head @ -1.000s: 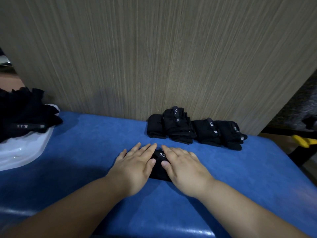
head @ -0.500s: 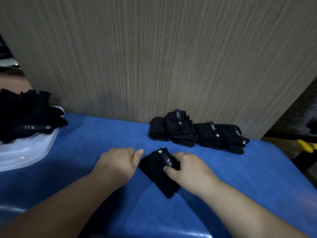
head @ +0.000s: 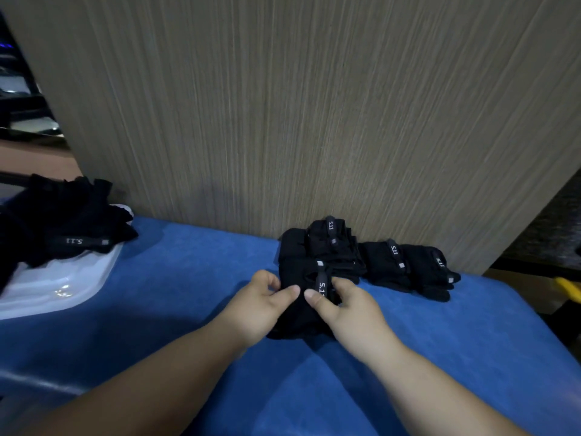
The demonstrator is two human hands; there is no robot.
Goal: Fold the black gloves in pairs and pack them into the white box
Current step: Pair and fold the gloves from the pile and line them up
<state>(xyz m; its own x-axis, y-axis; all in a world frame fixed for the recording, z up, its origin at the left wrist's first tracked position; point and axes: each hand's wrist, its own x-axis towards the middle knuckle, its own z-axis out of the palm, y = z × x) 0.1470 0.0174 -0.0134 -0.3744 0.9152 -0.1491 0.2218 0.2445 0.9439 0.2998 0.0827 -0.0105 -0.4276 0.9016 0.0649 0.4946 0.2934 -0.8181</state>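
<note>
Head view: I am looking down at a blue table [head: 188,278] running up to the wood wall [head: 314,121].
Left hand: my left hand [head: 254,305] is pinching the folded pair [head: 298,322] by its left edge.
Right hand: my right hand [head: 349,309] is pinching the strap side, thumb on top.
Folded pair: it is sitting just out from the wood wall, near the glove row [head: 405,265] lying against it.
White box: the white box [head: 56,291] is lying far left along the wood wall, under loose gloves [head: 63,221].
Going wrong: I am thinking the fold could be springing open if I am letting go too early, or bumping the row crooked.
</note>
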